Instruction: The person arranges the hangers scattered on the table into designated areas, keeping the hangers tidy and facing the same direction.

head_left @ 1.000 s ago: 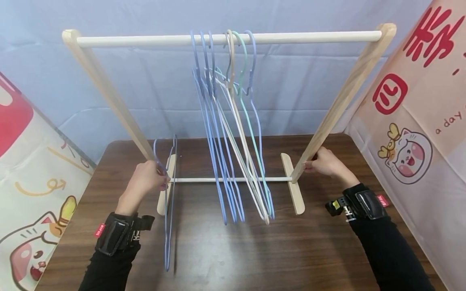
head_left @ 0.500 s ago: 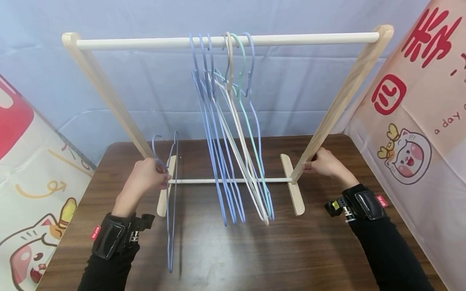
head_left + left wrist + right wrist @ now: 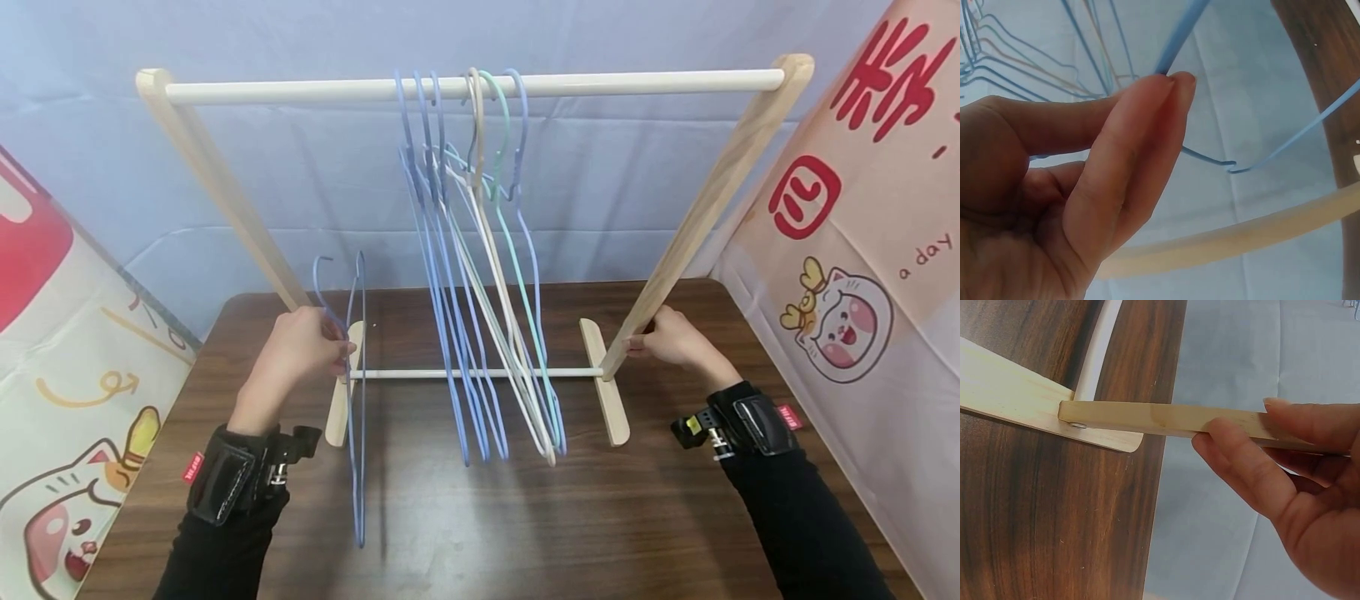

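Note:
My left hand (image 3: 303, 342) pinches a blue clothes hanger (image 3: 1180, 39) between thumb and fingertips. The hanger stands upright in front of the left foot (image 3: 341, 412) of a wooden clothes rack (image 3: 697, 221), its hook up and to the left of its far shoulder in the head view. Low on the rack's right post (image 3: 1129, 412), my right hand (image 3: 671, 335) grips the wood between thumb and fingers, just above the foot. From the middle of the white top rail (image 3: 637, 82) hang several blue hangers (image 3: 438, 292), white hangers (image 3: 495, 275) and a mint green one (image 3: 517, 250).
The rack stands on a dark brown table (image 3: 465, 533). A light blue cloth (image 3: 300, 183) hangs behind it, and printed cloths with cartoon cats (image 3: 843, 321) flank both sides. A thin white lower bar (image 3: 405, 374) joins the rack's feet.
My left hand has risen slightly and moved a little away from me, bringing the blue hanger up with it. The right hand keeps its grip on the post.

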The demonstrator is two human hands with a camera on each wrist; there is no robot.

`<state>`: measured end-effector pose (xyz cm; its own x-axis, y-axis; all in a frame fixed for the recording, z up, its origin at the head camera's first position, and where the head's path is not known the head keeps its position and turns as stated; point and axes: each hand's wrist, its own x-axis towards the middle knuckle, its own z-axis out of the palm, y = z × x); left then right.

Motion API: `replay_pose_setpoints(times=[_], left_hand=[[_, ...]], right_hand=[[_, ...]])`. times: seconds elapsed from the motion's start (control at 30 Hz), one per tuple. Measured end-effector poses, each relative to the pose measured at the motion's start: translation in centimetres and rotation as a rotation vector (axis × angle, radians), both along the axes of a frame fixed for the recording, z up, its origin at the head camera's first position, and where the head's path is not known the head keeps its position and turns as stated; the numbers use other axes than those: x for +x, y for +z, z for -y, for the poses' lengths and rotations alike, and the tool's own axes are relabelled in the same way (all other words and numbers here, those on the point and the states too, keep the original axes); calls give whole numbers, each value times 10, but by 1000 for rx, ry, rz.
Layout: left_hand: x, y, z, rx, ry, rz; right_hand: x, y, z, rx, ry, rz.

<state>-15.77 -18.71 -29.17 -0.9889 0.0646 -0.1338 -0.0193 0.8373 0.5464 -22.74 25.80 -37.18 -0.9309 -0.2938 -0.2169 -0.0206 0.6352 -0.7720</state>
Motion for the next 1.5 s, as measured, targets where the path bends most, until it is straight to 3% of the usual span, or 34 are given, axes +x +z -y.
replay_pose_setpoints(times=[0.2,0.73,1.13,1.27,1.5], left_hand=[[-1,12,-3,-66,1,-58],[-4,53,-11,-72,-17,-114],[-8,83,-26,-75,-35,-109],[-10,94,-32,-71,-39,-78],[-12,109,-38,-127,-55,-92]], right_hand=[[1,0,0,-9,1,6],[1,2,0,7,-4,14],[0,1,0,11,0,8],[0,1,1,-3,3,12],[0,0,0,-9,-2,26]])
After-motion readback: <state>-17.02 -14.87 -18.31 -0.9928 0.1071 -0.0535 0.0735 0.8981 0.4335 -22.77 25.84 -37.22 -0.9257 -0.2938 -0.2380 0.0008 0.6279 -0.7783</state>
